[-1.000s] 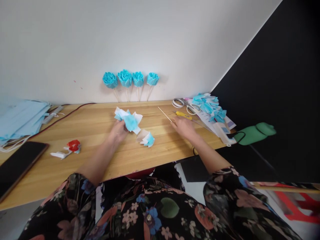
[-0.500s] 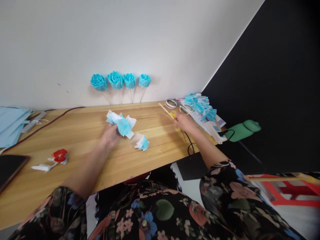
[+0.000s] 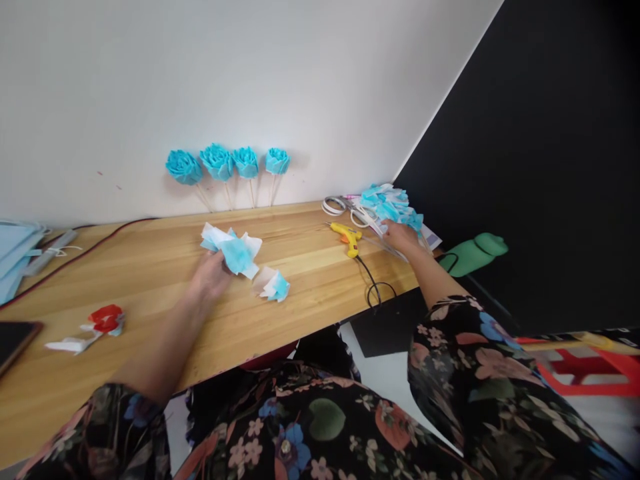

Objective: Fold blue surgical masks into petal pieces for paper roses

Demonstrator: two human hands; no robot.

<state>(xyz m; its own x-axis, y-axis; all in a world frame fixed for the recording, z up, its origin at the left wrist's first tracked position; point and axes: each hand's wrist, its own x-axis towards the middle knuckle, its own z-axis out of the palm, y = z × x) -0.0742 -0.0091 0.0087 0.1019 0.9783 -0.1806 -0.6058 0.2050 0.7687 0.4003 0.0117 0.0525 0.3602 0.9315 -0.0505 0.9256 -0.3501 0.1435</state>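
Note:
My left hand (image 3: 213, 272) is closed around a loose bunch of blue-and-white petals (image 3: 235, 252), held just over the wooden table. Beside it lies a smaller blue-and-white piece (image 3: 277, 285). My right hand (image 3: 401, 237) is at the right back, fingers curled, at the edge of a heap of blue-and-white petals (image 3: 393, 201). What its fingers grip, if anything, is hidden. Left of this hand are scissors (image 3: 364, 217) with pale handles and a roll of tape (image 3: 333, 205). A yellow glue gun (image 3: 347, 237) lies on its side, its black cord curling toward the front edge.
Several blue flowers on thin sticks (image 3: 217, 162) lean against the back wall. At left are pale blue masks (image 3: 17, 250), a dark phone (image 3: 15, 343), a red-and-white scrap (image 3: 106, 320) and a long cord (image 3: 107, 237). A green bottle (image 3: 473, 255) is at far right.
My right hand has moved right, from beside the glue gun to the petal heap. The thin stick at its fingers no longer shows. The view has turned right; my left hand keeps its bunch.

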